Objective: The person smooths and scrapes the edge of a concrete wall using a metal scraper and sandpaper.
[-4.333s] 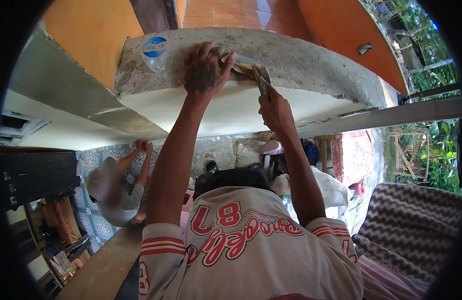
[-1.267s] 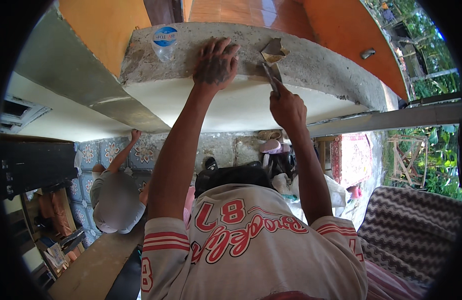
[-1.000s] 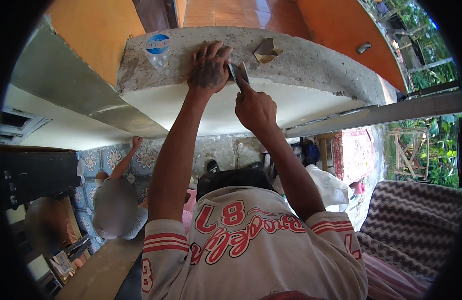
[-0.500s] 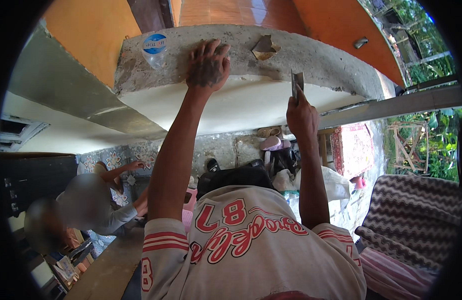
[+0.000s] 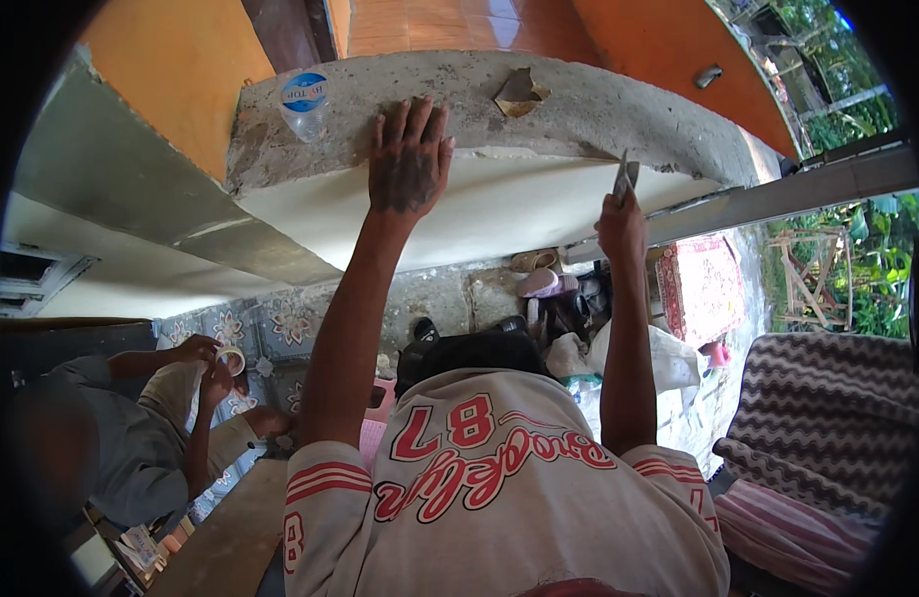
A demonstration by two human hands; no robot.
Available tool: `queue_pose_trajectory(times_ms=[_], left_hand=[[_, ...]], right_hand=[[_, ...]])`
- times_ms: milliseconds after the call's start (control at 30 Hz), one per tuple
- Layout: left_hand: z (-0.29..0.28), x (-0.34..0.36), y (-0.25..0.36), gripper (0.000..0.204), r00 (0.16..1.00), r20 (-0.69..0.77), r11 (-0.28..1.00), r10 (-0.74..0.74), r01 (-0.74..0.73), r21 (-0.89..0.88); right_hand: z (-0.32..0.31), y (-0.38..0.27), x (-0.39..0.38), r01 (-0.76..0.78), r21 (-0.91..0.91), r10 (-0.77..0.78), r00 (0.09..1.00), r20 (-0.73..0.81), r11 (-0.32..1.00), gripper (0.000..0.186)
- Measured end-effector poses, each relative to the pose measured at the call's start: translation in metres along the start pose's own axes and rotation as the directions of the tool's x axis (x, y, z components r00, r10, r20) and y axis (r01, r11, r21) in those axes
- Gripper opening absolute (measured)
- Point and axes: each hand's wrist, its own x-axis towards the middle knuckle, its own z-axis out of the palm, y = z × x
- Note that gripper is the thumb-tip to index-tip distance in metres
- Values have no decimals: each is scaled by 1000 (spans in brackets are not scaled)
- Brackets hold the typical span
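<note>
My left hand [image 5: 409, 164] lies flat at the near edge of a rough concrete ledge [image 5: 360, 85], palm down with fingers stretched out, holding nothing. A dark tattoo covers its back. My right hand [image 5: 621, 224] is closed round a putty knife [image 5: 627, 177]; its handle is mostly hidden in my fist. The metal blade points up at the right part of the seam between the ledge and the smooth white face [image 5: 479, 199] below it. Whether the blade touches the seam I cannot tell. On the ledge stand a clear plastic cup [image 5: 305, 107] with a blue label and a torn brown scrap [image 5: 522, 93].
At the left a person [image 5: 121, 428] sits, holding a roll of tape [image 5: 231, 359]. Shoes [image 5: 544, 284] and white sacks [image 5: 638, 358] lie below the ledge. A metal beam [image 5: 768, 204] runs off right. A zigzag-patterned cloth [image 5: 827, 428] hangs at the lower right.
My right hand has moved right and nearer to me with the putty knife, its blade now tilted. My left hand has slid slightly back. The seated person has shifted and now shows a tape roll.
</note>
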Motion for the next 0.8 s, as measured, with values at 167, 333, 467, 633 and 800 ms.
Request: queue_pose_trajectory(times_ms=[167,333,467,633,800], left_hand=[[-5,-42,32,59,999,42,1000,21,-21,-12],[-17,-62,14,58,997,-25,995,-78,76,-64],[-25,-84,-20,51,944,-118,946,-309,318,62],[-26,-92,-26,51,902,-174,902,-395,417,112],[-31,-108,-34,55,847,-211,841,-487,521,149]], right_hand=[[8,-26,-38,44,262,-78,990,121,964,54],[27,-93,-56,197,231,-252,937,240,953,51],[32,-131,-61,331,83,-340,886,315,940,51],[42,-172,-87,520,68,-506,780,369,851,49],[19,-139,-53,455,-14,-419,831,366,891,49]])
